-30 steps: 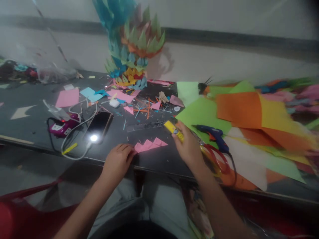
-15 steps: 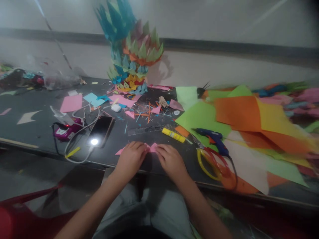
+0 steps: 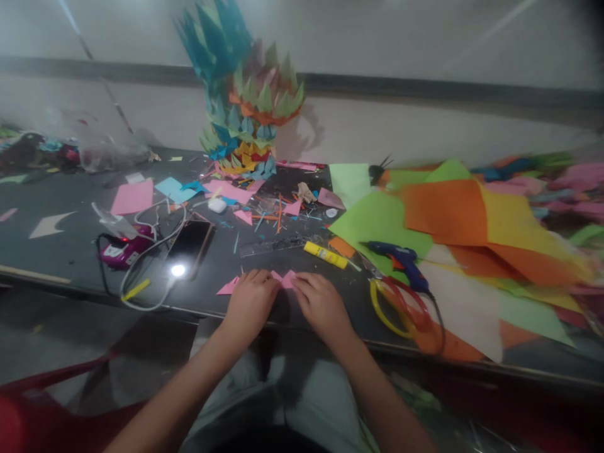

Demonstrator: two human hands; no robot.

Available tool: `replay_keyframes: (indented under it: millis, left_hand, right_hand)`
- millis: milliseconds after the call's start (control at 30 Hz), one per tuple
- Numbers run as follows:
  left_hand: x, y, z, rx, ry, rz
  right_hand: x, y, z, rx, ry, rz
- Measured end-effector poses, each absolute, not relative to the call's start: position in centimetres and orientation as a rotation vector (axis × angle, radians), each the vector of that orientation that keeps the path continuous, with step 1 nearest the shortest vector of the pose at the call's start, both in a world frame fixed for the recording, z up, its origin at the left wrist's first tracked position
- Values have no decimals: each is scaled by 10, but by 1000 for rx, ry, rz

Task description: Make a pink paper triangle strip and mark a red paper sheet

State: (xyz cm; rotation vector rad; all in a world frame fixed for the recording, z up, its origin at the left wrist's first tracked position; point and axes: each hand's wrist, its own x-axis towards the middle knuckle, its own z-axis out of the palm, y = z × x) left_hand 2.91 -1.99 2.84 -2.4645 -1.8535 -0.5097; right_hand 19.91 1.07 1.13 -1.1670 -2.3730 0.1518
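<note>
Between my two hands, at the front edge of the dark table, is a small piece of folded pink paper point(image 3: 285, 279) with pointed corners. My left hand point(image 3: 253, 299) pinches its left side, and my right hand point(image 3: 319, 302) pinches its right side. Both sets of fingertips partly cover the paper. A second pink folded piece point(image 3: 228, 287) lies just left of my left hand, partly tucked behind it. Beyond my hands lie a clear ruler point(image 3: 268, 246) and a yellow glue stick point(image 3: 325, 255).
Left are a lit phone point(image 3: 191, 245), a purple power strip point(image 3: 126, 248) and cables. Right are scissors point(image 3: 401, 308), a blue glue gun point(image 3: 399, 257) and coloured paper sheets point(image 3: 446, 211). A folded-paper sculpture point(image 3: 245, 113) stands at the back, with paper scraps point(image 3: 236, 190) before it.
Both hands stay on the pink paper with only slight finger movement. More of the pink piece at the left shows now. The whole view has shifted slightly.
</note>
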Motion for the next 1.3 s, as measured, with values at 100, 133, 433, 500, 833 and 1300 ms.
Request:
replay_keyframes:
  millis: [100,133,433,500,833,1300]
  left_hand:
    - [28,-22,25,-2484,-1785,-490]
    - [29,-23,25,-2491,-1756,-477]
    - [40,-47,23,-2390,-1643,-553]
    - [40,-50,21,-2387,-1684,-613]
    - [26,-52,13,-2491,-1880,-895]
    - [25,-54,12,-2461,-1908,-798]
  right_hand:
    - [199,11,11,-1164,-2360,138]
    - [199,11,11,-1162,-2363,139]
    - [197,10,15,-1216,-2399,169]
    - [194,10,19,-1245,-2399,193]
    - [190,33,24,-1010,-2529,423]
    - [192,35,26,-864,-2633,337]
